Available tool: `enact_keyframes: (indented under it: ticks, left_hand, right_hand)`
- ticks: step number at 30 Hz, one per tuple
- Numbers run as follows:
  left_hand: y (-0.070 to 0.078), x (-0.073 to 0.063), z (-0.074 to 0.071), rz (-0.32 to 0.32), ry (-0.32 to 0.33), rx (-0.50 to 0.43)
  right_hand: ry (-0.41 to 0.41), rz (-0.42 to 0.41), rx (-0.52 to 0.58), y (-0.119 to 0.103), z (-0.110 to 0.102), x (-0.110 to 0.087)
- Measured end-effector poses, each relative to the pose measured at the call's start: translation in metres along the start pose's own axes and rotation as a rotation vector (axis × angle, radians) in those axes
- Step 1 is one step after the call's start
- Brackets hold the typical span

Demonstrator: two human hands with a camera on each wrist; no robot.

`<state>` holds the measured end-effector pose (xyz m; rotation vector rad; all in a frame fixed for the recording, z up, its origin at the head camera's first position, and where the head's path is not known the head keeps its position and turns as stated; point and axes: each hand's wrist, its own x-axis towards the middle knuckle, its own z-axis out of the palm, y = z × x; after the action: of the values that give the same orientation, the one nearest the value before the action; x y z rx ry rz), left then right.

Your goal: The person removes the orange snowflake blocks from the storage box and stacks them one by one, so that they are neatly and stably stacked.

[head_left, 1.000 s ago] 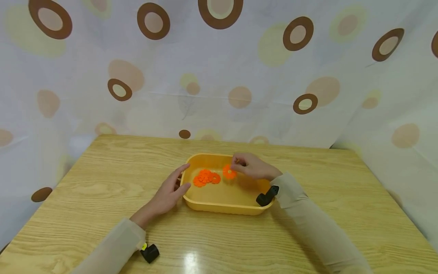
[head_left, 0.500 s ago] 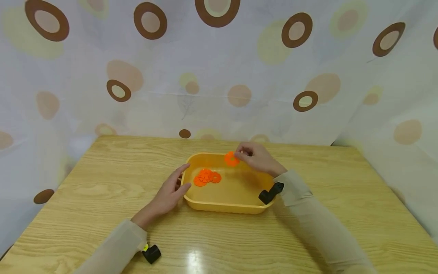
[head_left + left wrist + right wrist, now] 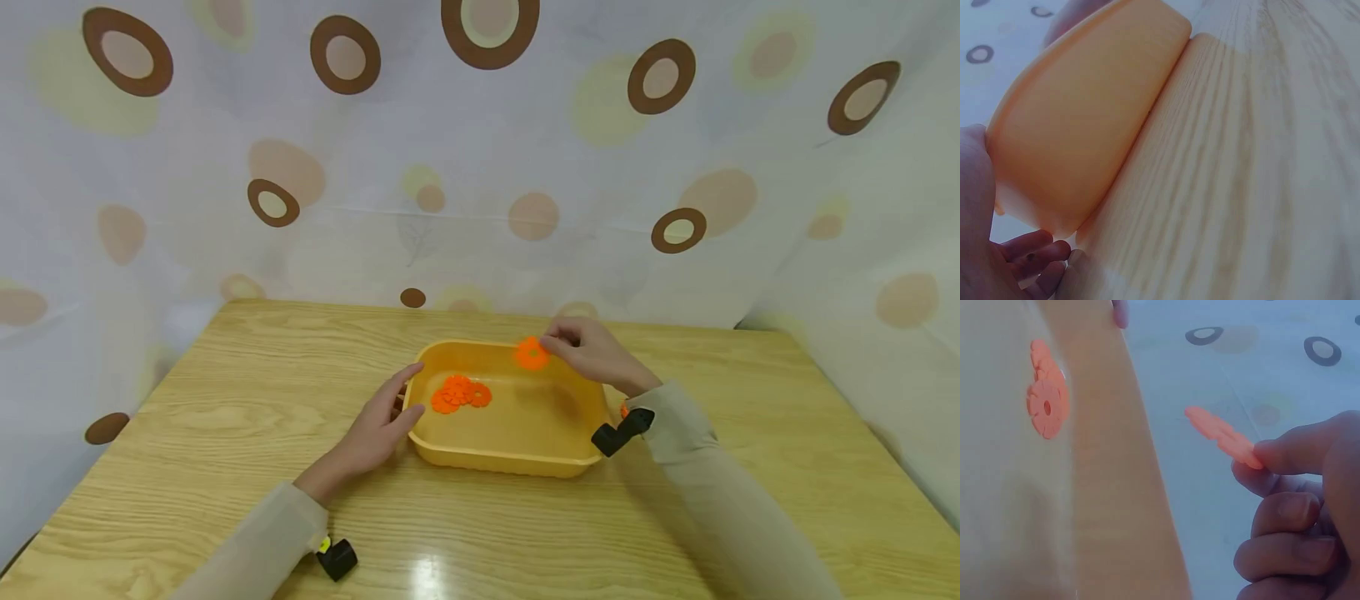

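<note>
Wooden table (image 3: 480, 533), yellow tray (image 3: 498, 462), right fingers (image 3: 1300, 449) pinching 1 orange disc (image 3: 1219, 433), left fingers (image 3: 392, 387) loosely touching tray

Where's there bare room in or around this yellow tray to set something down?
In the tray, right of the orange disc pile; on the table, between the tray's near side and the sleeves, and left of the left hand. Crowded: the tray's left end, and beside the right wrist camera, where an orange piece peeks out.

Orange discs (image 3: 454, 392); yellow tray (image 3: 495, 465); tan wood-grained table (image 3: 202, 408); white brown-ringed backdrop (image 3: 480, 150)
</note>
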<state>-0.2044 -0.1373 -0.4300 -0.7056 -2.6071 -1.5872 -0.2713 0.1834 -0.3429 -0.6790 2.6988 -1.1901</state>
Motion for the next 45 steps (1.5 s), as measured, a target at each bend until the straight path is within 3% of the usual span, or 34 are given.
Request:
enact_keyframes:
  ticks: [24, 33, 40, 45]
  left_hand:
    - [-0.001, 0.002, -0.002, -0.001, 0.002, 0.027]
    - [-0.001, 0.0, 0.001, 0.004, 0.002, 0.015]
    - [0.0, -0.001, 0.0, -0.004, 0.017, 0.02]
    - [0.0, 0.0, -0.001, 0.009, 0.008, 0.015]
  right_hand:
    - [0.073, 0.108, 0.057, 0.038, -0.028, -0.038]
    - [0.109, 0.101, 0.096, 0.053, -0.038, -0.058]
    - [0.063, 0.105, 0.179, 0.068, -0.048, -0.067]
    - [0.032, 0.11, 0.175, 0.078, -0.053, -0.07]
